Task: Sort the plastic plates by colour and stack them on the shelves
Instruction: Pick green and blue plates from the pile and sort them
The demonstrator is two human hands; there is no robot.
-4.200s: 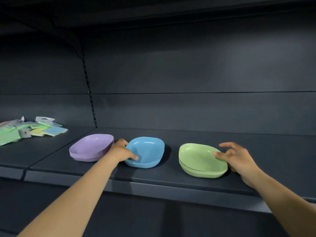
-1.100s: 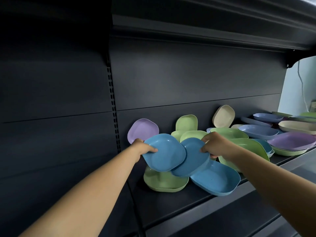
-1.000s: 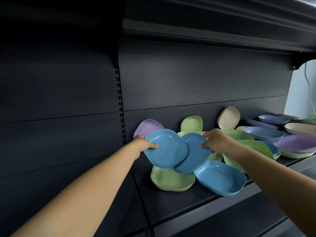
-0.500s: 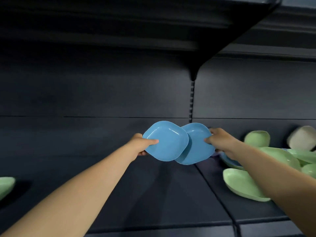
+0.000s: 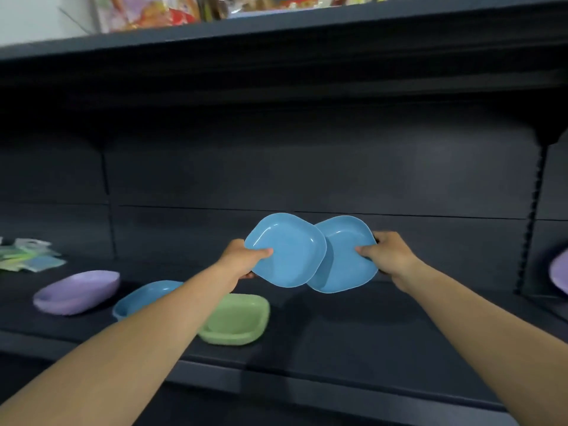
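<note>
Left hand [image 5: 242, 256] pinches the rim of one blue plate [image 5: 287, 250], right hand [image 5: 387, 256] grips the edge of a second blue plate [image 5: 344, 256]; plates overlap in the air above the shelf [image 5: 353, 339]. Below sit purple stack [image 5: 76, 290], blue stack [image 5: 144, 298], green stack [image 5: 236, 318]; bare shelf to the right of green

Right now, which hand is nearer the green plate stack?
Left. The left hand holds its blue plate just above the green plate stack; the right hand is farther right.
</note>
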